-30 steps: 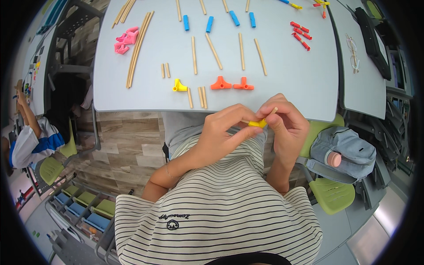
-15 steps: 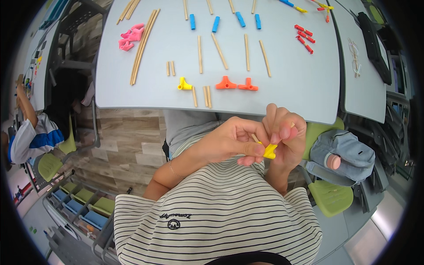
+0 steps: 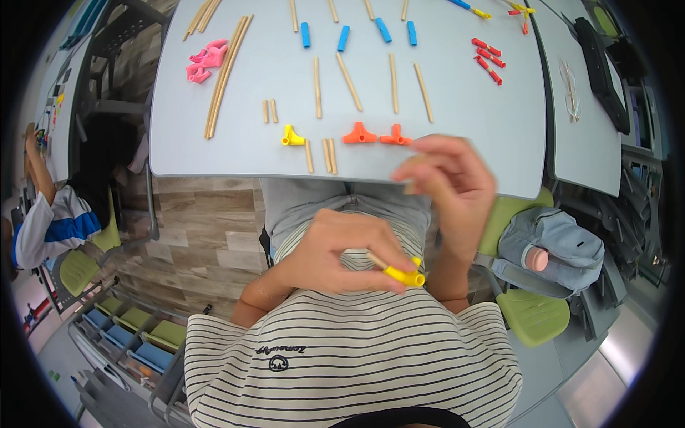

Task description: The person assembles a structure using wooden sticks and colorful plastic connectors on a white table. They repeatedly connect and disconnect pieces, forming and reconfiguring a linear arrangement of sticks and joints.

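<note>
My left hand (image 3: 342,250), above my lap, pinches a yellow connector (image 3: 408,274) with open tube ends. A wooden stick (image 3: 377,261) sits in the connector's end nearest my palm. My right hand (image 3: 449,167) is raised at the table's front edge, blurred by motion. Its fingers are drawn together, and the tan end of a short wooden stick (image 3: 409,189) shows at the fingertips. Just beyond it on the table lie two orange connectors (image 3: 360,133), with another yellow connector (image 3: 292,135) and short wooden sticks (image 3: 330,156) to their left.
The white table (image 3: 492,157) holds blue tubes (image 3: 344,38), red pieces (image 3: 489,60), pink connectors (image 3: 207,61) and long sticks (image 3: 228,78). A grey-blue backpack (image 3: 553,246) rests on a green chair at right. Another person (image 3: 61,214) sits at far left.
My right hand has parted from the yellow connector and moved up toward the table edge. My left hand has lowered slightly to the left, keeping the connector and its stick.
</note>
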Demonstrator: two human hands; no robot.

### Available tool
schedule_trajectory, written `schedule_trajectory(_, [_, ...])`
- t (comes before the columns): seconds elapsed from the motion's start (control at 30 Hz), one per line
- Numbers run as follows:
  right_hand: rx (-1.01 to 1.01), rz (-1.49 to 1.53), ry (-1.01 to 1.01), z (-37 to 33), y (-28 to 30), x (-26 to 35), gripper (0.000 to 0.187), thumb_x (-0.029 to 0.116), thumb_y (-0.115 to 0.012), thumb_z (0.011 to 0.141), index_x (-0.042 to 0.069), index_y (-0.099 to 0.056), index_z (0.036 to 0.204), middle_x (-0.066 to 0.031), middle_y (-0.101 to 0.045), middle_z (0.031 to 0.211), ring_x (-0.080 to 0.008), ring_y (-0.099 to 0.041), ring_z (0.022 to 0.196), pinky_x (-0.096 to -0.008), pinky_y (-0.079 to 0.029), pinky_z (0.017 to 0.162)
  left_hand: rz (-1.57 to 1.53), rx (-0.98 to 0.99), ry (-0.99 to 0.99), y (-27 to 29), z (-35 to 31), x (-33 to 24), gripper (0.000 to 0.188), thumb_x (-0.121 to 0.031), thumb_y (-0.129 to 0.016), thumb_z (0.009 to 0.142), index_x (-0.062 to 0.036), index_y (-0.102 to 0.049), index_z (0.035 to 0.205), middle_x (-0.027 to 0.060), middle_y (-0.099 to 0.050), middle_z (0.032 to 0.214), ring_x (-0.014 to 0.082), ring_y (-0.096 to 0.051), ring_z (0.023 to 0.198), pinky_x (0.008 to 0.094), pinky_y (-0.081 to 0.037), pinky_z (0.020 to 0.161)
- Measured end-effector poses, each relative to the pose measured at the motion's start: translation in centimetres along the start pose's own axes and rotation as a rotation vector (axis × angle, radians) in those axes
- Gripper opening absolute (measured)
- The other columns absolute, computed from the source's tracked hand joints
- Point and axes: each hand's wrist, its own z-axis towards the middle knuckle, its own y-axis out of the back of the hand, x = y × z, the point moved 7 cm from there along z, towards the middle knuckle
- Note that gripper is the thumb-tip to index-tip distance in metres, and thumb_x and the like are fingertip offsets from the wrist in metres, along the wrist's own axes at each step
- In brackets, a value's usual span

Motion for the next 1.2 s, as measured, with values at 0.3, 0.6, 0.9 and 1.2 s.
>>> schedule_trajectory(0.3, [0.090,-0.426,0.206,0.6,-8.5,-2.9,0.011,0.007,-0.074,0.088,0.002,-0.069,0.096,-0.0073,-0.069,0.080,-0.0166,-0.062,0.057,-0.0280,-0.049,0.053,-0.064,-0.230,-0.271,7.1,-4.0,-3.0,0.031,-0.006,-0.093,0.062,0.0008,-0.074,0.085,0.0116,-0.073,0.077,0.0207,-0.065,0.064,0.0297,-0.047,0.059])
schedule_trajectory(0.6, [0.098,-0.556,0.170,1.7,-9.8,-4.6,0.021,0.006,-0.073,0.089,-0.001,-0.066,0.107,-0.0141,-0.068,0.088,-0.0225,-0.066,0.062,-0.0313,-0.051,0.054,-0.016,-0.437,-0.306,10.5,-6.0,-3.0,0.032,-0.014,-0.092,0.068,0.0000,-0.069,0.087,0.0076,-0.069,0.076,0.0178,-0.060,0.066,0.0303,-0.045,0.062])
schedule_trajectory(0.9, [0.026,-0.611,0.302,0.8,-9.1,-1.9,0.019,0.003,-0.075,0.086,0.000,-0.067,0.103,-0.0089,-0.065,0.094,-0.0139,-0.060,0.057,-0.0281,-0.050,0.052,0.214,-0.473,-0.196,10.7,-5.3,-2.8,0.033,-0.023,-0.087,0.080,-0.0034,-0.062,0.088,0.0035,-0.062,0.076,0.0130,-0.052,0.065,0.0267,-0.041,0.057])
schedule_trajectory(1.2, [-0.007,-0.453,0.317,-2.1,-4.8,-0.1,0.020,-0.001,-0.077,0.084,0.001,-0.072,0.103,-0.0061,-0.071,0.091,-0.0062,-0.058,0.056,-0.0206,-0.045,0.049,0.366,-0.568,-0.004,10.2,-4.4,-1.5,0.026,0.005,-0.079,0.080,0.0021,-0.067,0.102,0.0095,-0.067,0.095,0.0132,-0.063,0.088,0.0272,-0.052,0.077])
